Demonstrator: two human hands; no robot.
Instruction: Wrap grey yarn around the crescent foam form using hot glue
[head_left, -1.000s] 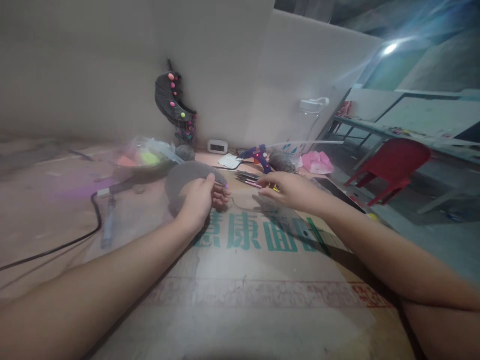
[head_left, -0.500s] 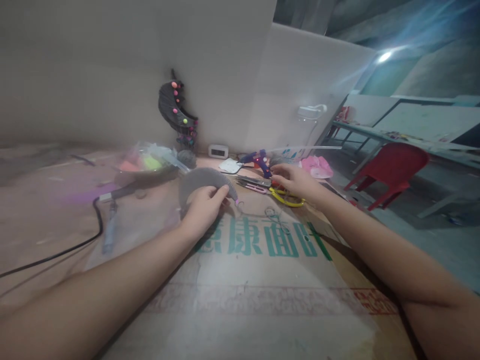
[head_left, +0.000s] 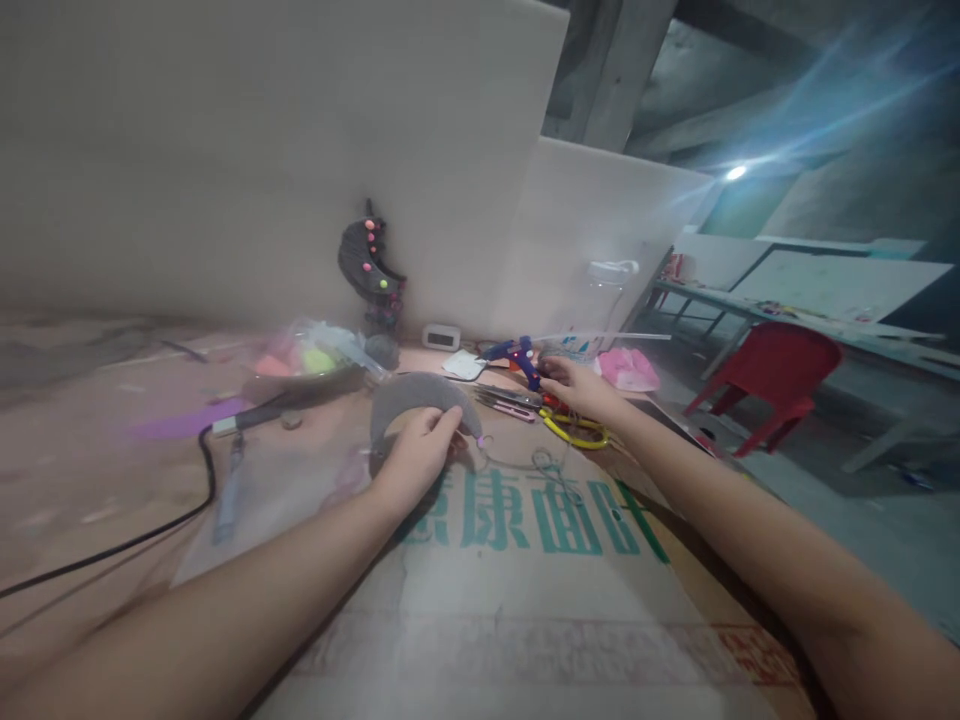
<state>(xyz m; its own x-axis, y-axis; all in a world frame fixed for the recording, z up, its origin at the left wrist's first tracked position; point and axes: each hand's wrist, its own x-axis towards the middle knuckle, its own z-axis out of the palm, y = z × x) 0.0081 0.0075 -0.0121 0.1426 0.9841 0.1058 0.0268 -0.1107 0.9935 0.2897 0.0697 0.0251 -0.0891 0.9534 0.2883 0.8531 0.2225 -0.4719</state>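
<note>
Over the bench [head_left: 112,480], the crescent [head_left: 420,390], pinched near its tip by the left hand [head_left: 420,450], looked light and soft-skinned over a stiffish core, probably best held along its broad middle; right hand [head_left: 589,388] was beside the glue gun [head_left: 516,351], grip unclear.

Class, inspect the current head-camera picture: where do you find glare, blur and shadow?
Head view, upper right: glare streaks out from the lamp; head view, left: the purple shape is smeared, its edges soft, while the gray crescent reads more clearly; head view, lower right: a dark shadow lies along the right forearm.
</note>
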